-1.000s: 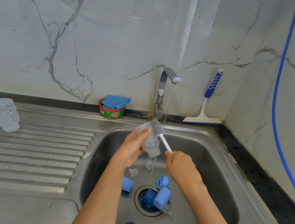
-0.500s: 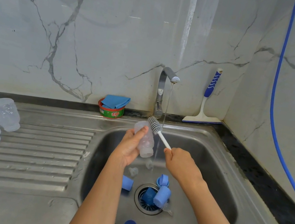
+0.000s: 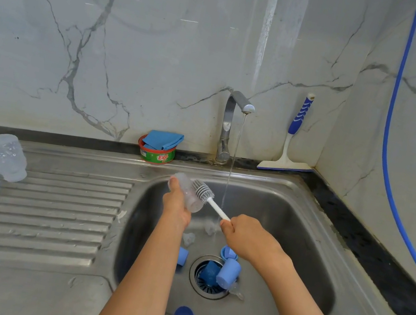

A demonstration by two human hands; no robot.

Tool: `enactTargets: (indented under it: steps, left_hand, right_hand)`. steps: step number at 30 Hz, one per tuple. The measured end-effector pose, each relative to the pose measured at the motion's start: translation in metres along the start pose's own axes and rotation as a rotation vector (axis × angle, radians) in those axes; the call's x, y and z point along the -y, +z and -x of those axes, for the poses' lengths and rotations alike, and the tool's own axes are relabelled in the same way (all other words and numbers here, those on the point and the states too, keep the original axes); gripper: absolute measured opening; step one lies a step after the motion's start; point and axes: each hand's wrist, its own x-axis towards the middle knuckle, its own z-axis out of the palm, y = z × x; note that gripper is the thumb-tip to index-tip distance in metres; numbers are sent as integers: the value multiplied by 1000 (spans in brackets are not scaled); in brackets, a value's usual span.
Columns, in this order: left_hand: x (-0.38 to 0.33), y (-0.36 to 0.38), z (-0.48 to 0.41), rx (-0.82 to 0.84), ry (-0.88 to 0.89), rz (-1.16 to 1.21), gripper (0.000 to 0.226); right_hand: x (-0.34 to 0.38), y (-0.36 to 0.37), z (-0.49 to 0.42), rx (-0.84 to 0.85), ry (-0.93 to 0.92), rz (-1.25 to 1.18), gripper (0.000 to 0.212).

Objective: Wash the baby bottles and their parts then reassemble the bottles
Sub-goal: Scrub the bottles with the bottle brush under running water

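— Where the stainless steel sink comes nearest, what lies in it?
— One round blue plastic lid by the front wall; farther in, blue cylindrical caps at the drain.
— And the hands?
— Above those, the left hand curls round a tilted clear plastic baby bottle. The right hand fists the white-handled bottle brush, bristles against the bottle. Behind them, the chrome tap runs a thin stream.
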Motion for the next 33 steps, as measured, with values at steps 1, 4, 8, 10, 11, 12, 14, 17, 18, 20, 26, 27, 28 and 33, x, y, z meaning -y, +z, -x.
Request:
enactTargets:
  steps: [1, 4, 8, 10, 11, 12, 14, 17, 18, 20, 26, 27, 28, 33]
  left_hand:
    - [0, 0, 0, -12, -13, 20, 58]
    - [1, 4, 6, 10, -27, 52, 53]
    - [0, 12, 9, 33, 21, 41, 50]
    - [-1, 12, 9, 20, 34, 76, 52]
    - [-1, 13, 9, 15, 48, 95, 55]
    - [-2, 13, 9, 15, 66, 104, 57]
    - [-3, 13, 9, 18, 109, 110, 58]
    - [-3, 13, 11, 19, 124, 133, 46]
    - [-3, 13, 11, 23, 124, 142, 46]
    - [-1, 13, 12, 40, 134, 158, 51]
    - [4, 19, 12, 134, 180, 191, 52]
    - [4, 19, 12, 127, 188, 212, 55]
    - [5, 18, 11, 121, 193, 234, 58]
    - [6, 17, 11, 159, 194, 225, 65]
  right_hand:
    - [0, 3, -1, -4, 8, -1, 38]
    - [2, 8, -4, -52, 39, -52, 39]
    - [5, 3, -5, -59, 50, -105, 38]
    - [5, 2, -4, -39, 62, -138, 38]
    - [5, 2, -2, -25, 66, -134, 38]
    - [4, 2, -1, -13, 68, -125, 39]
    - [3, 3, 1, -5, 75, -113, 38]
    - [0, 2, 1, -17, 83, -107, 37]
    - [0, 1, 1, -14, 89, -105, 37]
    - [1, 0, 2, -15, 92, -95, 39]
    - [1, 3, 1, -54, 100, -86, 40]
    - [0, 6, 0, -56, 98, -90, 40]
    - [0, 8, 0, -60, 100, -106, 39]
    - [1, 10, -5, -81, 134, -137, 38]
